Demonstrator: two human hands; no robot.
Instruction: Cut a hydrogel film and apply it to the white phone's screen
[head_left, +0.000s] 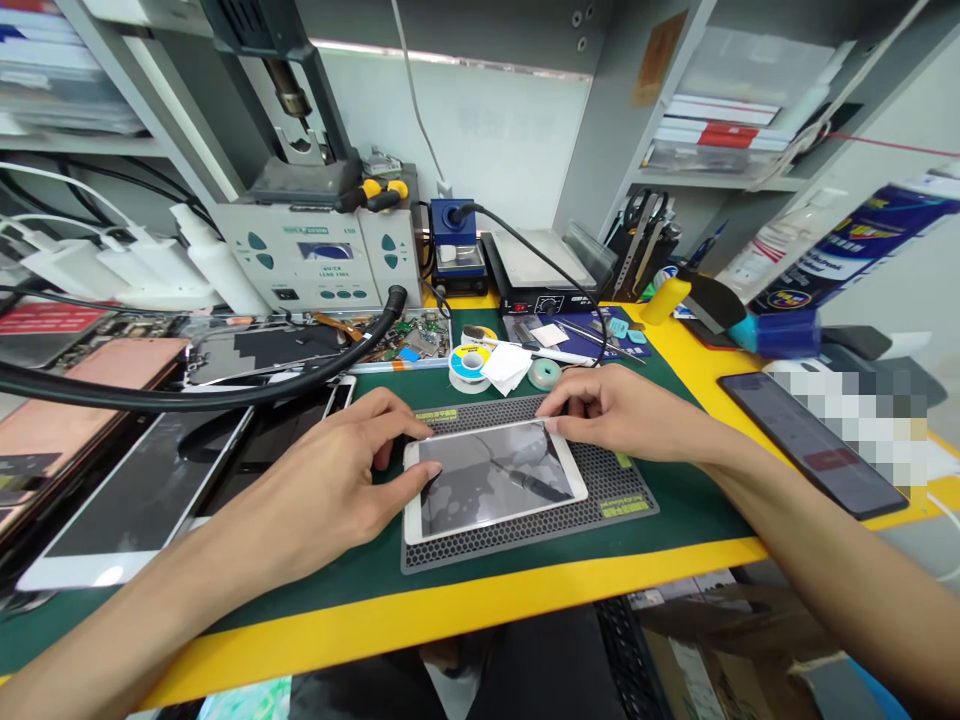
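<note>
A white-framed phone (495,480) with a dark, glossy screen lies on a grey honeycomb-patterned mat (626,495). Reflections and cloudy patches show across its glass. My left hand (352,460) grips the left end, thumb on the front and fingers bent over the far edge. At the far right corner, my right hand (615,410) has its thumb and forefinger closed on the edge; its other fingers curl inward. Just behind the phone sit a solder spool (469,364), a folded white wipe (508,368) and a small green roll (544,374).
A hot-air station (315,250) stands at the back, its thick black hose (225,400) crossing the left side. Several dismantled phones (142,470) lie there. A dark phone (814,440) rests on the right. A hot plate (544,270) and tweezers holder (641,240) stand behind.
</note>
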